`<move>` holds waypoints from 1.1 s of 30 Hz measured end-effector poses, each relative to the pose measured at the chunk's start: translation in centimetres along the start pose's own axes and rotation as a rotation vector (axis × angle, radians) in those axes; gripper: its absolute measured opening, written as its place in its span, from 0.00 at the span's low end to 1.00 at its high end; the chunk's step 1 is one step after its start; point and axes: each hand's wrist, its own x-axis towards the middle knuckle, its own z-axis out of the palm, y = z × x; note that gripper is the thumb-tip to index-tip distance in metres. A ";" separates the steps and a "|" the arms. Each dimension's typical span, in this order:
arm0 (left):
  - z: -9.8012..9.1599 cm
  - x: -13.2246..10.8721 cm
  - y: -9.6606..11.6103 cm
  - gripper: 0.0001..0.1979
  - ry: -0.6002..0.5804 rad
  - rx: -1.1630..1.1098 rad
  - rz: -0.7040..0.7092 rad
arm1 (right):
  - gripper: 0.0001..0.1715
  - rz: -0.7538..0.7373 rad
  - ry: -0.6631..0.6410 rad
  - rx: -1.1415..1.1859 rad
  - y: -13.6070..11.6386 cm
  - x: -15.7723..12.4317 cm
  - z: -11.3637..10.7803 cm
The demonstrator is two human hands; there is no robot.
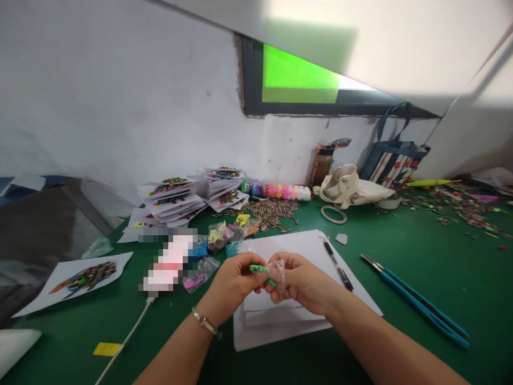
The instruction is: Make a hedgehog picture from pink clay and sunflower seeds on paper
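Both hands meet over a stack of white paper (272,321) on the green table. My left hand (239,278) pinches one side of a small clear bag (260,269) with bright green material in it. My right hand (294,280) has its fingers closed on the crumpled clear end of the same bag. A black pen (337,264) lies on the paper to the right of my hands. Left of them, a clear bag with pink material (195,282) rests on the table.
Blue tweezers (425,306) lie at the right, a tape roll (333,214) behind the paper. Striped seeds (274,211), stacked seed pictures (172,200) and a cloth bag (344,187) line the back. At left are a bird picture (86,278) and a white cable (130,334).
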 end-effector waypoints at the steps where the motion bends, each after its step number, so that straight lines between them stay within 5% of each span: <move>1: 0.0 0.0 0.0 0.08 0.005 -0.004 -0.005 | 0.14 -0.006 -0.001 0.012 -0.1 0.0 0.0; 26: 0.1 0.2 0.2 0.07 0.035 -0.009 0.007 | 0.19 -0.005 -0.002 0.105 -0.4 0.0 0.1; 33: 0.1 0.1 0.3 0.07 0.056 0.017 -0.004 | 0.12 -0.022 -0.042 0.114 -0.3 -0.1 -0.1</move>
